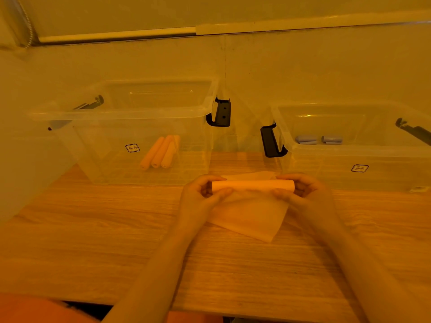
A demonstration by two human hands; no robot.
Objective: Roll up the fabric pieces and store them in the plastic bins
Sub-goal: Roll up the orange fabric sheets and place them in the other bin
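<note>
A pale orange fabric roll (pixel 253 184) is held level above the wooden table, between the two bins. My left hand (pixel 200 194) grips its left end and my right hand (pixel 303 190) grips its right end, fingers curled round it. Under the roll lies a flat pale fabric piece (pixel 251 220), spread on the table. The left clear plastic bin (pixel 130 113) holds several orange fabric rolls (pixel 161 151). The right clear plastic bin (pixel 349 150) holds two grey-blue fabric rolls (pixel 318 139).
Each bin has black latch handles (pixel 220 113) on its sides. The bins stand at the back of the wooden table (pixel 93 229) against a pale wall. A translucent object (pixel 25 159) stands at the left edge. The table's front edge runs along the bottom.
</note>
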